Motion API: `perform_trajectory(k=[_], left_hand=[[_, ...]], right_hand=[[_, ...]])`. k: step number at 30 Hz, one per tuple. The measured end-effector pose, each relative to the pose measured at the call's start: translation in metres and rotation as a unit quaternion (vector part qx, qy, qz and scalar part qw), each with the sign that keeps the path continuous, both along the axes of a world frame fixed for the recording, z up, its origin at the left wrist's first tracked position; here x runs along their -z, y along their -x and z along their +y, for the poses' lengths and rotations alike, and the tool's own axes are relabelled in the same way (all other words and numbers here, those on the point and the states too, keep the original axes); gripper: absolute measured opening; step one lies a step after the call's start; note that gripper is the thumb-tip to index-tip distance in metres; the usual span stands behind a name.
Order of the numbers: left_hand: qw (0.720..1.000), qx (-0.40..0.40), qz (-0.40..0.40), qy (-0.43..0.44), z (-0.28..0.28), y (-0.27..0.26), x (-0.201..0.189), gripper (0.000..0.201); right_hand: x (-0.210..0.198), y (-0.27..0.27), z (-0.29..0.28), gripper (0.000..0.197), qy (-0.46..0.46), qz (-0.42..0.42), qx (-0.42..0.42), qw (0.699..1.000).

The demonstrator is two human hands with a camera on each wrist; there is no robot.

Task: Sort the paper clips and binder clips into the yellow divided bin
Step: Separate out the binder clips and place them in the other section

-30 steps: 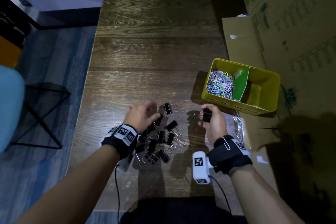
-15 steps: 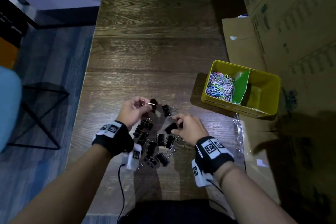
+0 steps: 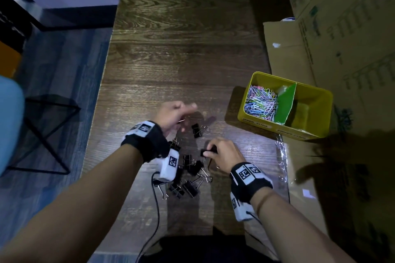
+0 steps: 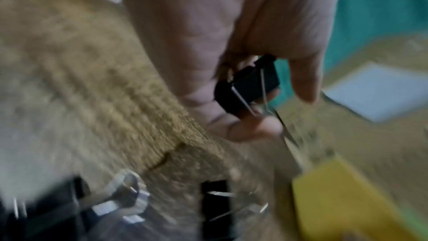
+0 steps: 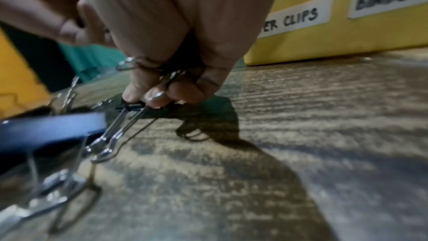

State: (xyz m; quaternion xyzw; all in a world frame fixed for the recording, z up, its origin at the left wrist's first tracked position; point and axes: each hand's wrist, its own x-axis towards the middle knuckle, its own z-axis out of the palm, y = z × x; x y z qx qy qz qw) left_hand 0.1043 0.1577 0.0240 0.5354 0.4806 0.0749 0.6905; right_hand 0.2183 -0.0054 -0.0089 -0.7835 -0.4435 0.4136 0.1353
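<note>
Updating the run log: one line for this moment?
left hand: holds binder clip | right hand: picking from pile | bin: paper clips only

table [image 3: 181, 60]: dark brown wood with a streaked grain pattern, paler glare patches near the lower centre of the head view
bin [image 3: 320, 100]: yellow walls, right of centre; white labels with black lettering on its near side
divider [image 3: 285, 102]: green, in the middle of the bin
paper clips [image 3: 259, 101]: mixed pastel pink, blue, green, white and purple
binder clips [image 3: 188, 177]: black bodies, silver wire handles, lower centre
wristbands [image 3: 147, 140]: black with white panels carrying black square code patterns
cardboard [image 3: 342, 28]: tan with faint dark green print, upper right
floor [image 3: 53, 70]: blue-grey planks, left side
seat [image 3: 8, 121]: light blue, left edge
</note>
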Motion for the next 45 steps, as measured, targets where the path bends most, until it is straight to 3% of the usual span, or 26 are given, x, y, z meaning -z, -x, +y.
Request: perform_trajectory(k=[1, 3, 5, 7, 9, 11, 14, 15, 16, 18, 19, 21, 24, 28, 32, 34, 37, 39, 42, 45], left_hand=[[0.988, 0.092, 0.069, -0.101, -0.001, -0.005, 0.002, 0.03], [0.913, 0.261, 0.18, -0.256, -0.006, -0.016, 0.003, 0.033], [0.846, 0.364, 0.236, -0.31, -0.013, -0.023, 0.009, 0.057], [0.816, 0.392, 0.266, -0.332, -0.021, -0.027, 0.02, 0.069], [0.793, 0.405, 0.294, -0.348, -0.027, -0.027, 0.031, 0.068], [0.781, 0.417, 0.301, -0.354, -0.03, -0.023, 0.037, 0.062], [0.8, 0.393, 0.288, -0.35, -0.028, -0.017, 0.041, 0.047], [0.833, 0.351, 0.271, -0.329, -0.027, -0.016, 0.041, 0.036], [0.884, 0.286, 0.247, -0.275, -0.026, -0.015, 0.04, 0.025], [0.978, 0.113, 0.155, -0.084, -0.026, -0.013, 0.034, 0.014], [0.995, 0.032, 0.094, 0.001, -0.026, -0.013, 0.029, 0.009], [0.993, -0.06, -0.01, 0.098, -0.027, -0.016, 0.015, 0.006], [0.974, -0.078, -0.115, 0.179, -0.035, -0.042, -0.014, 0.02], [0.962, 0.001, -0.176, 0.208, -0.057, -0.106, -0.053, 0.023], [0.973, 0.089, -0.141, 0.161, -0.085, -0.18, -0.076, 0.014], [0.979, 0.121, -0.104, 0.127, -0.099, -0.213, -0.08, 0.016], [0.984, 0.164, -0.042, 0.055, -0.113, -0.246, -0.077, 0.023], [0.98, 0.198, -0.004, -0.006, -0.118, -0.254, -0.072, 0.031], [0.975, 0.216, 0.005, -0.051, -0.119, -0.251, -0.068, 0.034], [0.98, 0.195, -0.035, -0.028, -0.108, -0.231, -0.068, 0.022]], right_hand=[[-0.001, -0.002, -0.002, 0.017, -0.005, 0.011, 0.031, 0.999], [-0.002, -0.007, -0.007, 0.016, -0.018, 0.037, 0.098, 0.994], [-0.003, -0.01, -0.01, 0.015, -0.04, 0.091, 0.171, 0.98], [-0.008, -0.013, -0.013, 0.014, -0.07, 0.191, 0.26, 0.944], [-0.015, -0.016, -0.016, 0.026, -0.087, 0.276, 0.316, 0.903], [-0.022, -0.018, -0.019, 0.025, -0.108, 0.333, 0.352, 0.868], [-0.036, -0.028, -0.025, 0.019, -0.131, 0.397, 0.404, 0.814], [-0.042, -0.033, -0.029, 0.019, -0.134, 0.415, 0.42, 0.796], [-0.048, -0.037, -0.033, 0.017, -0.14, 0.43, 0.432, 0.781], [-0.061, -0.046, -0.041, 0.014, -0.157, 0.444, 0.453, 0.757], [-0.067, -0.05, -0.046, 0.014, -0.166, 0.449, 0.464, 0.745], [-0.078, -0.062, -0.054, 0.017, -0.19, 0.465, 0.486, 0.716], [-0.096, -0.091, -0.065, 0.023, -0.24, 0.454, 0.508, 0.692], [-0.111, -0.138, -0.071, 0.02, -0.282, 0.355, 0.562, 0.692], [-0.11, -0.177, -0.064, 0.012, -0.28, 0.289, 0.605, 0.687], [-0.101, -0.19, -0.056, 0.007, -0.241, 0.276, 0.59, 0.719], [-0.086, -0.199, -0.053, 0.058, -0.163, 0.208, 0.524, 0.81], [-0.083, -0.2, -0.056, 0.061, -0.157, 0.11, 0.49, 0.851], [-0.078, -0.201, -0.065, 0.04, -0.192, -0.033, 0.468, 0.862], [-0.063, -0.195, -0.073, 0.037, -0.136, -0.068, 0.456, 0.877]])
